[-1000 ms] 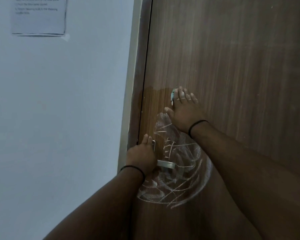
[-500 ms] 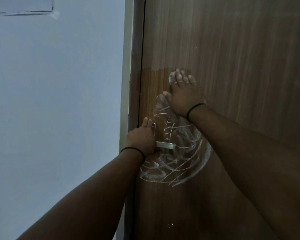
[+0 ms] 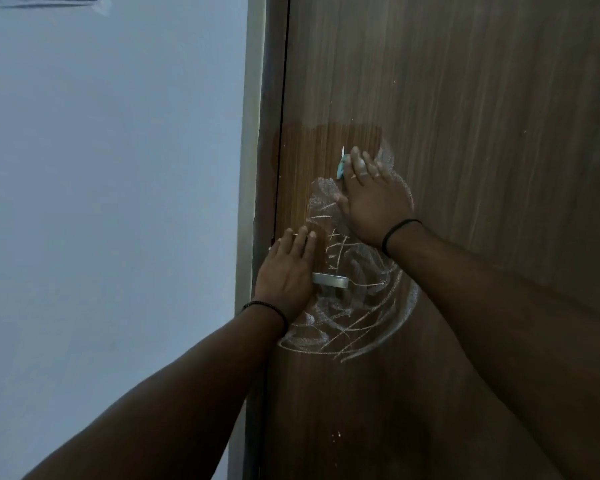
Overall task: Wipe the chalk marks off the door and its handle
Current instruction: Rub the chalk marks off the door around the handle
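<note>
Our right hand (image 3: 371, 199) presses a pale cloth (image 3: 341, 168) flat against the door (image 3: 465, 133), fingers straight, above the chalk marks (image 3: 354, 306). Our left hand (image 3: 286, 271) rests, fingers extended, over the metal handle (image 3: 329, 280) near the door's edge.

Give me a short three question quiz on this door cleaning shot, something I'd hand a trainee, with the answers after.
1. True or false: the right hand presses a light blue cloth flat against the door.
2. Multiple choice: where do most of the remaining chalk marks lie? A) on the wall left of the frame; B) around and below the metal handle; C) along the top of the door.
3. Fill in: the left hand rests open on the door over the inner end of the ______.

Key: 1 true; 2 B; 3 handle.
</note>
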Tool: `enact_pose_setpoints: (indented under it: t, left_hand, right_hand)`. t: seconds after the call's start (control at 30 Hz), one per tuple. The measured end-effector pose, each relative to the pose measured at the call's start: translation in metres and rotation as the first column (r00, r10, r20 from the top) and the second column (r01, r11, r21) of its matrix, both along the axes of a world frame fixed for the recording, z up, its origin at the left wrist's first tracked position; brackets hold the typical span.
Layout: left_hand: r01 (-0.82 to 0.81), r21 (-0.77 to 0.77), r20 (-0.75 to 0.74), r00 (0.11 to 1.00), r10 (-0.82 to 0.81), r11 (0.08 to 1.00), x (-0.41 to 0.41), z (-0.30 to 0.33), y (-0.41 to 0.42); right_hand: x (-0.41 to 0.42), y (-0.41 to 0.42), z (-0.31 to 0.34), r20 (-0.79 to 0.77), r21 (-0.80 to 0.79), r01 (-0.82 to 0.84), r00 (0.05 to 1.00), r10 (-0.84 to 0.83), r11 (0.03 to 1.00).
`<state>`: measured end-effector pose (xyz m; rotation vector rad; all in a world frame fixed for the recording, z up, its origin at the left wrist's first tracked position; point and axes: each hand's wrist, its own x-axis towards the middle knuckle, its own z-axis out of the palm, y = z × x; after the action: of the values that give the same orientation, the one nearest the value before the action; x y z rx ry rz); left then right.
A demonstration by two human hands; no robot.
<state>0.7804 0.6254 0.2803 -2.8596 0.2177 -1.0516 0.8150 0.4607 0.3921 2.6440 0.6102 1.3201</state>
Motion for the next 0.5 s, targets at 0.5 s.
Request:
enact_pose_setpoints:
  t: [0.5]
  left_hand:
    - [0.056,-0.217,-0.031,0.997,-0.065,0.974,-0.002,0.016,0.000]
  right_hand:
    - [-0.004,-0.019,-0.010,-0.022,0.099,0.068,0.998,-0.066,0.993]
